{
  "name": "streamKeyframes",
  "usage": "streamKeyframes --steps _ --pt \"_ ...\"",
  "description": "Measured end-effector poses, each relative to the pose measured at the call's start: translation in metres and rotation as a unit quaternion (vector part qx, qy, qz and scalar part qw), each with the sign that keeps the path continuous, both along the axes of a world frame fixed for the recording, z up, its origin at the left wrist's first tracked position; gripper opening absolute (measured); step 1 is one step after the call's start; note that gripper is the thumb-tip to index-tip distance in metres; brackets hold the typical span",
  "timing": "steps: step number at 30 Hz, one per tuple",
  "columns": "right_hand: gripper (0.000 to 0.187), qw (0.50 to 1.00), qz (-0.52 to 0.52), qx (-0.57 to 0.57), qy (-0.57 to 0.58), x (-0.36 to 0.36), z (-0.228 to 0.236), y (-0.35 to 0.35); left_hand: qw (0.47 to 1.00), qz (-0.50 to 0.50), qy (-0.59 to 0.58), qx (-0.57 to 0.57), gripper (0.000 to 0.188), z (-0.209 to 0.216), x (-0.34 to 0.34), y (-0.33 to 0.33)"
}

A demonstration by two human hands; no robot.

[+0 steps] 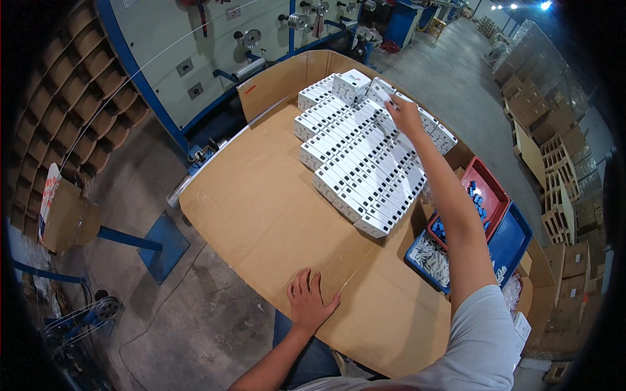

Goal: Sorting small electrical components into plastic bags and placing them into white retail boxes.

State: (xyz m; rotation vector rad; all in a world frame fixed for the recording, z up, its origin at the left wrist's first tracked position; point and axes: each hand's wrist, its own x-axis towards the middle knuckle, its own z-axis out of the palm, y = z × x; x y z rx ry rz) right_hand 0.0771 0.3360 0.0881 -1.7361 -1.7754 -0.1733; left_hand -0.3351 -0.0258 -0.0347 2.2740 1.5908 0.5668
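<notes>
Rows of slim white boxes with dark square marks stand packed together on the cardboard-covered table. My right arm stretches over them to the far side. There my right hand is closed, its fingertips on a slim white box at the back of the rows; the hand partly hides that box. To its left, a larger white box rests on top of the rows. My left hand lies on the cardboard near the front edge, fingers spread, holding nothing.
Right of the boxes, a red tray with blue parts overlaps a blue tray holding white pieces. Upright cardboard borders the table's far edge. A machine with rollers stands behind; pallets and cartons line the right.
</notes>
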Motion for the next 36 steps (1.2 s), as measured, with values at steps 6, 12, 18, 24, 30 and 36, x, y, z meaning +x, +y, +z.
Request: streamKeyframes --steps 6,12,18,24,30,36 --pt "0.035 0.996 0.002 0.071 0.049 -0.034 0.024 0.076 1.000 0.001 0.001 -0.011 0.072 0.000 -0.002 -0.001" --pt "0.034 0.998 -0.062 -0.013 -0.009 -0.051 0.018 0.127 0.999 -0.001 0.010 -0.039 0.070 0.001 -0.001 0.000" --pt "0.033 0.987 -0.148 -0.044 0.050 -0.052 0.007 0.146 0.999 0.004 0.012 -0.033 0.068 -0.001 -0.001 0.004" --pt "0.029 0.992 -0.105 -0.061 0.042 -0.056 0.003 0.142 0.999 0.010 0.010 -0.028 0.067 -0.001 -0.003 0.002" --pt "0.024 0.995 -0.094 -0.016 0.018 -0.046 0.000 0.127 0.999 0.001 0.014 -0.036 0.068 -0.001 0.001 0.001" --pt "0.023 0.999 -0.015 0.031 0.042 -0.015 0.023 0.042 0.999 0.007 -0.004 -0.033 0.073 0.000 -0.002 0.003"
